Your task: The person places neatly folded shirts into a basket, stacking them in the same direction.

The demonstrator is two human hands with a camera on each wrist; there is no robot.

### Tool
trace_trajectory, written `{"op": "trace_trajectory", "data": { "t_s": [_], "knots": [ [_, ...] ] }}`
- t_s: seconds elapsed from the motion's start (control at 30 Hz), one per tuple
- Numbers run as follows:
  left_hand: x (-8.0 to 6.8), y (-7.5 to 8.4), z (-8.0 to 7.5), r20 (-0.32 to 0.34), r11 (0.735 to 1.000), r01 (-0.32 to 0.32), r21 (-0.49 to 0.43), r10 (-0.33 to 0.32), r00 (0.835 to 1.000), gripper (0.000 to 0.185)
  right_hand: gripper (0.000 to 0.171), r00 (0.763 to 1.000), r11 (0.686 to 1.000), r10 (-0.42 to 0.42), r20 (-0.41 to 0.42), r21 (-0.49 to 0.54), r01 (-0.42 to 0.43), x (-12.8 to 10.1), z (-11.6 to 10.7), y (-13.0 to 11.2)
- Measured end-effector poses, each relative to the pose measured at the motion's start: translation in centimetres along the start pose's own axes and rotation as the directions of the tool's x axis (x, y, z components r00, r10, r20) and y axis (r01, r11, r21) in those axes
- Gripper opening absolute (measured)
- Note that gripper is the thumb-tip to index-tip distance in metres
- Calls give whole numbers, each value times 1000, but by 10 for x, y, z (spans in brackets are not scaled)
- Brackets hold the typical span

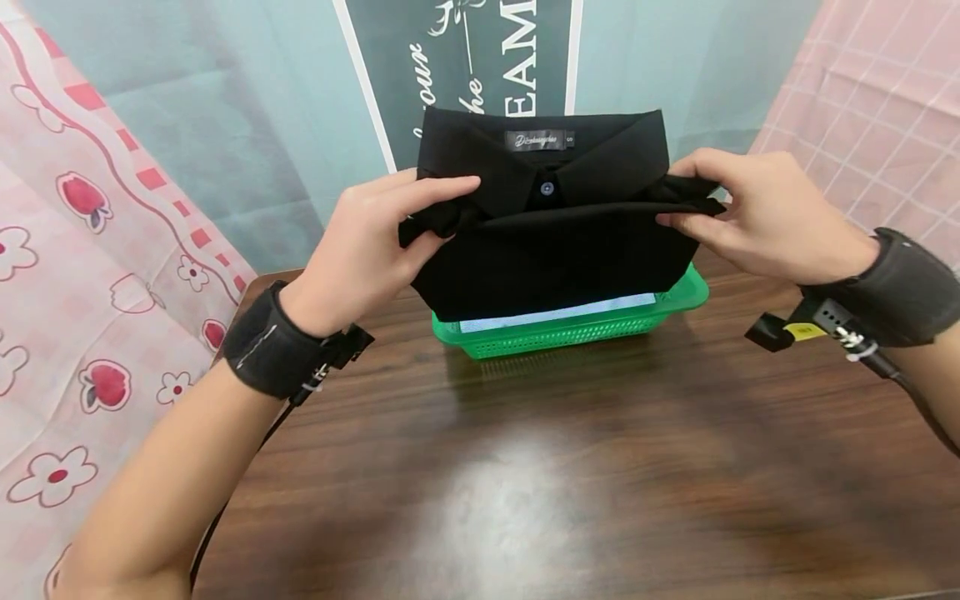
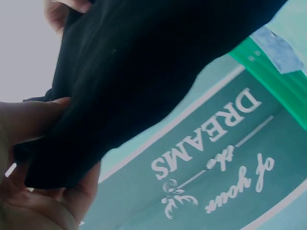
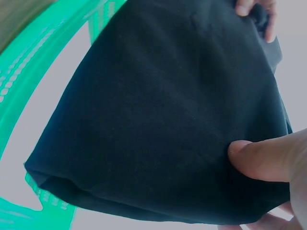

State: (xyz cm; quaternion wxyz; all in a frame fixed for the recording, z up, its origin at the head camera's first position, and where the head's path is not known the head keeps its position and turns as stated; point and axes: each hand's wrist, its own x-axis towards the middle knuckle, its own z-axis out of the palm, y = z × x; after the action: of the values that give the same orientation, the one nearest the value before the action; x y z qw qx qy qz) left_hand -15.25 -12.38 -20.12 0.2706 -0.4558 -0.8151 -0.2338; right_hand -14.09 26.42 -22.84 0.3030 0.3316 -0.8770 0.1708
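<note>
Both hands hold up a folded black collared shirt (image 1: 570,258) in the head view. Its collar, a neck label and one button face the camera. My left hand (image 1: 375,229) pinches the shirt's left side, thumb below and fingers on top. On the opposite side, my right hand (image 1: 772,212) grips the cloth between thumb and fingers. Beneath the shirt stands a green basket (image 1: 570,333) with a pale, light-blue patterned item (image 1: 555,315) inside. In the right wrist view the shirt (image 3: 158,120) hangs over the basket's green rim (image 3: 29,76).
The basket stands on a brown wooden table (image 1: 480,467). Behind it is a pale blue cloth with a dark lettered panel (image 1: 480,58). A pink patterned curtain (image 1: 97,292) borders the left side, and a pink checked cloth (image 1: 885,108) the right.
</note>
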Motion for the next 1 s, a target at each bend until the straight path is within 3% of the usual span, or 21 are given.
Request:
{"op": "trace_trajectory", "data": {
  "t_s": [0.23,0.57,0.8,1.0],
  "knots": [
    [6,-19,18,64,1000,-22,-6,23,998,52,33,997,998,58,43,-20,-57,0,18,17],
    [-7,-35,47,195,1000,-1,-20,5,981,56,27,979,993,119,164,-39,-114,-14,42,29],
    [-19,-39,60,236,999,9,-47,2,972,57,26,969,994,111,222,-15,-111,-22,48,30],
    [-28,-40,64,289,997,43,-65,-23,957,58,27,971,998,63,229,-24,-59,-22,51,29]
  ]
}}
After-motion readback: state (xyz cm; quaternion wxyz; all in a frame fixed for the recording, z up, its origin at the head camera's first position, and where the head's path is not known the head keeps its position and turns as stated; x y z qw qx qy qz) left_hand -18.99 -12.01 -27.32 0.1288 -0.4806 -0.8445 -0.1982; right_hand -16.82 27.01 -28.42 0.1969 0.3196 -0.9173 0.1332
